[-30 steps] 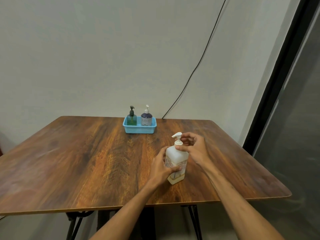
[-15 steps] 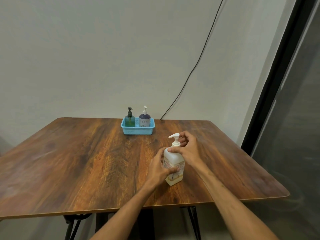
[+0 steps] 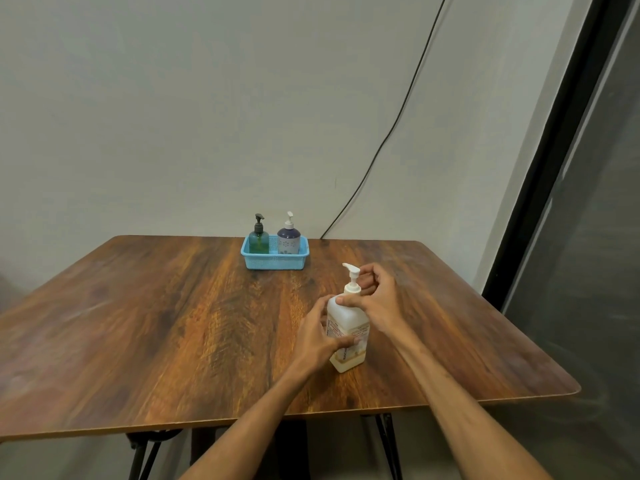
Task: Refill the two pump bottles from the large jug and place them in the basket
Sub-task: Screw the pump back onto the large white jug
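A plain pale grey-green wall [image 3: 173,116] fills the back, and a thin black cable [image 3: 385,142] runs slantwise down it to the far edge of the surface. The brown wood-grain surface [image 3: 138,323] has rounded corners and stands on black metal legs [image 3: 389,445]. At the right, a black window frame [image 3: 543,168] borders dim grey glass [image 3: 595,271]. The light is soft and even.

Setting: plain indoor room, probably domestic; not certain. Evidence: bare off-white painted wall [image 3: 173,116]; brown wood-grain tabletop [image 3: 138,323] on black metal legs [image 3: 388,445]; thin black cable [image 3: 391,133] running loose down the wall; dark-framed glass panel [image 3: 588,271] at right; small blue perforated plastic basket [image 3: 275,262] on the table.
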